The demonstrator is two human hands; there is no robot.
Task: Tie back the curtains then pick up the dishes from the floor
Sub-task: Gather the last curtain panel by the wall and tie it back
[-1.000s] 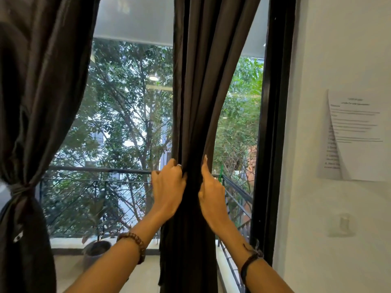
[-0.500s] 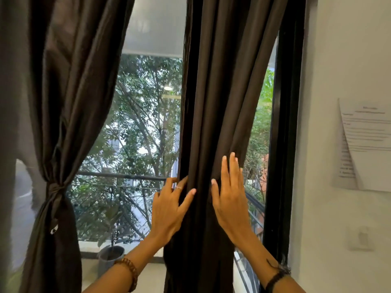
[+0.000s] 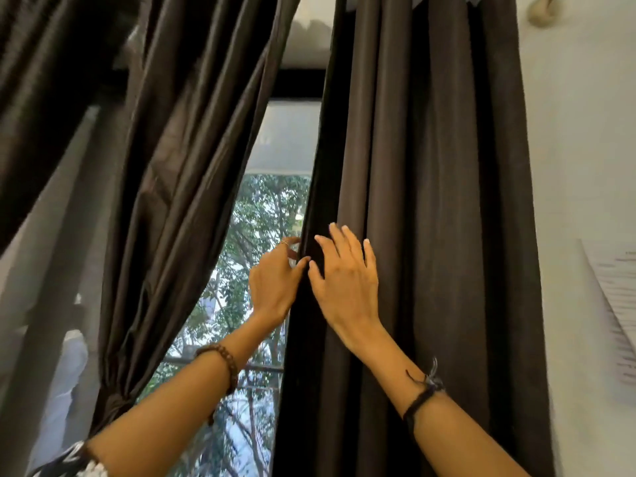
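Curtains fill most of what we see from the head camera. We find the right curtain (image 3: pixel 430 235) hanging straight down in long dark folds from the top of the frame to the bottom, just beside the white wall (image 3: pixel 578 149). Both of our hands are raised to its inner edge. Our left hand (image 3: pixel 275 287) reaches in from the window side, and we see its thumb and fingers curled round the edge fold, pinching the cloth; a thin ring sits on one finger. Our right hand (image 3: pixel 347 287) lies flat on the front of the same curtain, fingers straight and spread, palm pressed against the fabric, touching the fold that the left hand grips. The two hands sit just beside each other.

We wear a brown bead bracelet (image 3: pixel 225 368) on the left wrist and a dark cord bracelet (image 3: pixel 423 395) on the right wrist.

To the left we see the left curtain (image 3: pixel 179 173) swept aside and gathered low into a knot (image 3: pixel 115 404), already tied back. Between the two curtains we look through the window (image 3: pixel 254 253) at green trees, with a railing bar crossing low down behind our left forearm.

On the wall at the right edge we make out sheets of paper (image 3: pixel 616 304), blurred so that we cannot read them. We see no dishes or floor in this view.
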